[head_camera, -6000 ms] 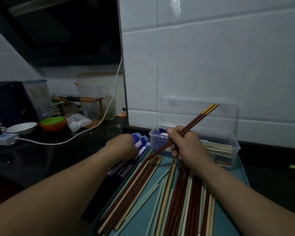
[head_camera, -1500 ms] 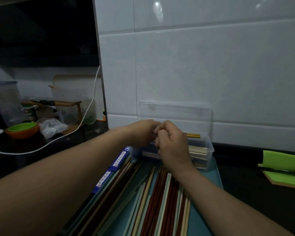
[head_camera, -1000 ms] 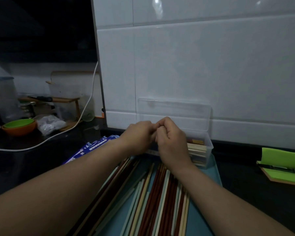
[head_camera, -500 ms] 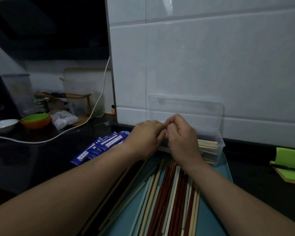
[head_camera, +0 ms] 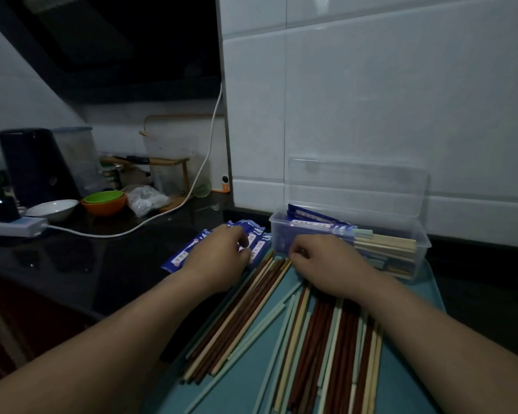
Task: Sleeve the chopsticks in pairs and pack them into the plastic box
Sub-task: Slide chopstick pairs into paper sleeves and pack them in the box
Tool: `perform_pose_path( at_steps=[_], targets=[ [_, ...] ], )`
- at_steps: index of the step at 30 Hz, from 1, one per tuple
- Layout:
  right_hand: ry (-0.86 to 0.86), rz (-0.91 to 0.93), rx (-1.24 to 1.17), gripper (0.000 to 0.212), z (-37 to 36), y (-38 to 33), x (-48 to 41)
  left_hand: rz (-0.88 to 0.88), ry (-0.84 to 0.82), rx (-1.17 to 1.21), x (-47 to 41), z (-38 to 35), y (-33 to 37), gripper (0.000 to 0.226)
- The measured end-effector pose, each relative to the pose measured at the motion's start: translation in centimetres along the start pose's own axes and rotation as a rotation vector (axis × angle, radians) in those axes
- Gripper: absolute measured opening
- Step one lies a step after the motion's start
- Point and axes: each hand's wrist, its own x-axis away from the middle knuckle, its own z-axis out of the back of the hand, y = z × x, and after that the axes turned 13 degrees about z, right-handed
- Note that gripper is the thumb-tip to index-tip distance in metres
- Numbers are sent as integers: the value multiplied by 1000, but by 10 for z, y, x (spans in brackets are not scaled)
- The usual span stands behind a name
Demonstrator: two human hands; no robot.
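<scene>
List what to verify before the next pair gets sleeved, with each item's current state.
1. Plastic box open: ok, its lid stands up against the tiled wall.
2. Sleeve supply: ok, the left hand rests on the blue sleeves beside the box.
3. Loose chopsticks remaining: ok, many lie on the teal tray.
4. Matching pair picked: cannot tell, fingers of the right hand cover the chopstick tips.
5. Room in box: ok, sleeved pairs lie below its rim.
</scene>
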Motion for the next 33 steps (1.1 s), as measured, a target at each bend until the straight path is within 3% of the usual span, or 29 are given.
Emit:
perform_pose_path(
  at_steps=[5, 13, 21, 33],
  targets=[
    [-53, -22, 33, 14, -2, 6, 0, 17, -49, -67, -1, 4, 1, 15],
    [-96, 15, 56, 10, -2, 3, 0, -107, -139, -152, 22, -2, 25, 35],
    [-164, 177, -66, 12, -2, -4, 0, -85, -154, -144, 30, 4, 24, 15],
    [-203, 244, -90, 16, -4, -5, -1, -98, -112, -278, 43, 12, 33, 25]
  ],
)
